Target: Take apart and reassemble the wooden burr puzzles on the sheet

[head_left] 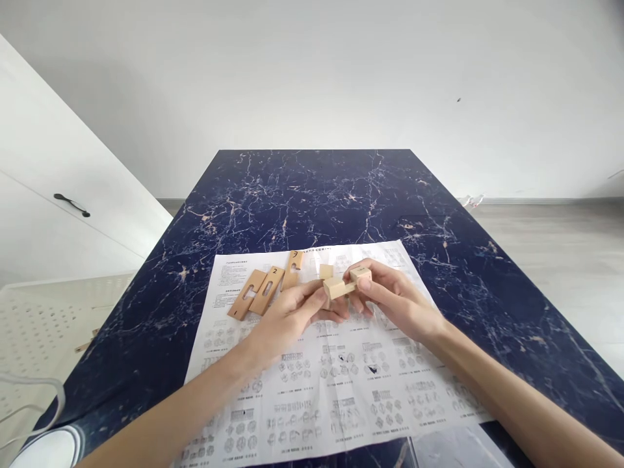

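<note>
A pale wooden puzzle piece with a narrow middle [336, 287] is held up over the paper sheet. My left hand [298, 312] pinches its left block between thumb and fingers. On its right block my right hand [397, 300] has a closed grip. Whether the held wood is one piece or two joined cannot be made out. Just behind it shows another pale wooden bit [326, 270], partly hidden. To the left lie slotted flat wooden pieces marked 1 [242, 303], 2 [262, 300] and 3 [291, 278]; my left hand covers part of the surroundings of the last.
Under everything lies a printed instruction sheet [292, 416] with many small diagrams, on a dark blue marbled table [312, 201]. A clear plastic item [458, 448] rests at the front edge. At left are a white perforated surface [34, 331] and a cable [61, 396].
</note>
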Available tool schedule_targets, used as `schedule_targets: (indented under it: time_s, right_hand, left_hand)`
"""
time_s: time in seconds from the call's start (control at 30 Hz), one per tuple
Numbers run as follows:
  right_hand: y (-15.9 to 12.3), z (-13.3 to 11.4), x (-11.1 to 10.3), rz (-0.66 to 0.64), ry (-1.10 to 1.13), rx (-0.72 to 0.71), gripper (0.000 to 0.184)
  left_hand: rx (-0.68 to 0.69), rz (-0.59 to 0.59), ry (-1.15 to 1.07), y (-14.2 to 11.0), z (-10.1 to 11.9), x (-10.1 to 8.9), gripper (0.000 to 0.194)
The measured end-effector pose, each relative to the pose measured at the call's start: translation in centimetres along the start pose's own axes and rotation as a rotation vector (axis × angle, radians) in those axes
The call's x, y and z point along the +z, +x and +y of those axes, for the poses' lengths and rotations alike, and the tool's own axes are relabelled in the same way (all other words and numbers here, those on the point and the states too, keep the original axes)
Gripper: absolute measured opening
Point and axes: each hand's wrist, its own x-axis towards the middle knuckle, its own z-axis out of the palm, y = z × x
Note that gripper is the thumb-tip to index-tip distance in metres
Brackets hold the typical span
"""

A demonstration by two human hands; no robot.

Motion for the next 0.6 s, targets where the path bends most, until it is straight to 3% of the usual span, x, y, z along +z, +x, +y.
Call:
schedule_targets:
  time_s: [0.27,0.4,0.6]
  right_hand:
    - [-0.4,-0.7,0.9,-0.031,-0.105,-0.052,0.020]
    - [-0.6,-0.5,1.5,0.048,-0.212,-0.094,0.021]
    - [-0.4,-0.4,1.7,0.206,-0.376,-0.151,0.025]
  left_hand:
    - [0.028,0.122,0.184,-0.5,0.3,0.7,0.028]
    - [0.087,0.179,0.265,-0.9,0.3,0.8,0.029]
    - [0.107,0.165,0.303,-0.8,0.5,0.6,0.036]
